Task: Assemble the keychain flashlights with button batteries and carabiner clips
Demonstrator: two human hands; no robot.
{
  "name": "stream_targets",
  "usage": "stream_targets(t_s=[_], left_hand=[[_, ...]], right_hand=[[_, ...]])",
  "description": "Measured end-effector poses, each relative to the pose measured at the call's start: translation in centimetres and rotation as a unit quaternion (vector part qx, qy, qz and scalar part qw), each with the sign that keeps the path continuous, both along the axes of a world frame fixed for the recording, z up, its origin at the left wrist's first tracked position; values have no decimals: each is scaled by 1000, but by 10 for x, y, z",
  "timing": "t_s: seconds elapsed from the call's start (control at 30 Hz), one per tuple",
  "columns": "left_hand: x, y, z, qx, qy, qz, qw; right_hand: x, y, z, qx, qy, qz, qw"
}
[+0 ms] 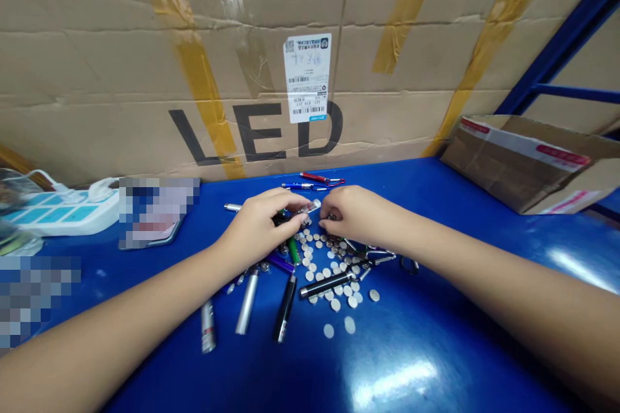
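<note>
My left hand (264, 222) is closed in a pinch on a small shiny silver tube (312, 206), which points toward my right hand. Close by, my right hand (356, 213) has its fingers curled together over the pile; what they hold is hidden. Beneath both hands lie many button cells (336, 303), mostly flat and scattered. Around them are small pen-shaped flashlights: a black one (327, 284) across the cells, another black one (285, 310), a silver one (247, 303), a green one (294, 250) and a purple one (281, 263). Several metal clips (380, 255) sit by my right wrist.
A red flashlight (314, 177) and a blue one (297, 186) lie behind my hands on the blue table (436, 348). A large cardboard box (256, 77) stands at the back. An open carton (513, 155) is at right; a white power strip (62, 213) is at left.
</note>
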State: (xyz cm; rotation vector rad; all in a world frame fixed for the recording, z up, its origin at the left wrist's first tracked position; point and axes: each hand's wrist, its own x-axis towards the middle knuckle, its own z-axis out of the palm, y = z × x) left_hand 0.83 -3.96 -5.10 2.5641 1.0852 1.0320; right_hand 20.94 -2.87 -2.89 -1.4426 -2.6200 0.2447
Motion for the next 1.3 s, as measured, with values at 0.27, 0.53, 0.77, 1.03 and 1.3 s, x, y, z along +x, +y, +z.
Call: stream_targets(t_s=[0.27, 0.53, 0.77, 1.03, 1.3], left_hand=[[-1, 0, -1, -21, -14, -7, 1000], [-3, 1, -2, -32, -33, -12, 999], [-5, 1, -3, -26, -31, -18, 999], [-4, -2, 3, -8, -28, -43, 999], [-4, -4, 6, 6, 18, -107, 994]], right_hand=[[8, -10, 26, 113, 174, 33, 978], [2, -8, 15, 113, 190, 72, 973], [5, -12, 14, 133, 189, 81, 970], [19, -29, 3, 153, 181, 95, 967], [39, -46, 10, 76, 138, 99, 982]])
